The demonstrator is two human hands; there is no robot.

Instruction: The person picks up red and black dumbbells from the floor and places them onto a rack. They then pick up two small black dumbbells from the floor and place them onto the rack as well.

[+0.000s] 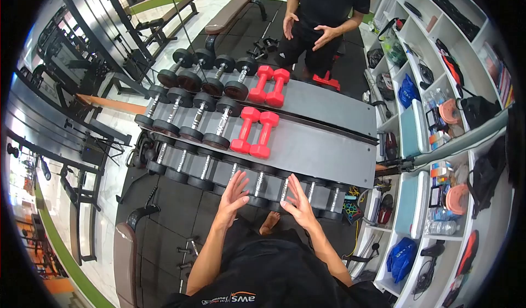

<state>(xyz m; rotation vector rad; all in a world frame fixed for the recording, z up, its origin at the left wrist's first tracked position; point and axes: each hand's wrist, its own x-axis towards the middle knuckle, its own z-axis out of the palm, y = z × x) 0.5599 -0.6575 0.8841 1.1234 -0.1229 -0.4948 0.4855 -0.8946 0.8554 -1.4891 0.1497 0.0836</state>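
My left hand (233, 201) is held up in front of the dumbbell rack, palm turned inward, fingers apart and holding nothing. Facing it, my right hand (299, 203) is likewise open, with a gap between the two. Beyond them on the grey upper shelf (315, 149) stand a red dumbbell (246, 130) and a second red dumbbell (264, 135), side by side. To their left sit several black dumbbells with chrome handles (223, 121). A lower row of black dumbbells (259, 186) lies behind my fingers and is partly hidden by them.
A mirror behind the rack reflects the dumbbells and a person in black (329, 1). White cubby shelves (405, 198) on the right hold bags, shoes and bottles. At the lower left is a brown padded bench (125, 264); weight machines (82, 143) stand beyond it. A bare foot (269, 222) shows below.
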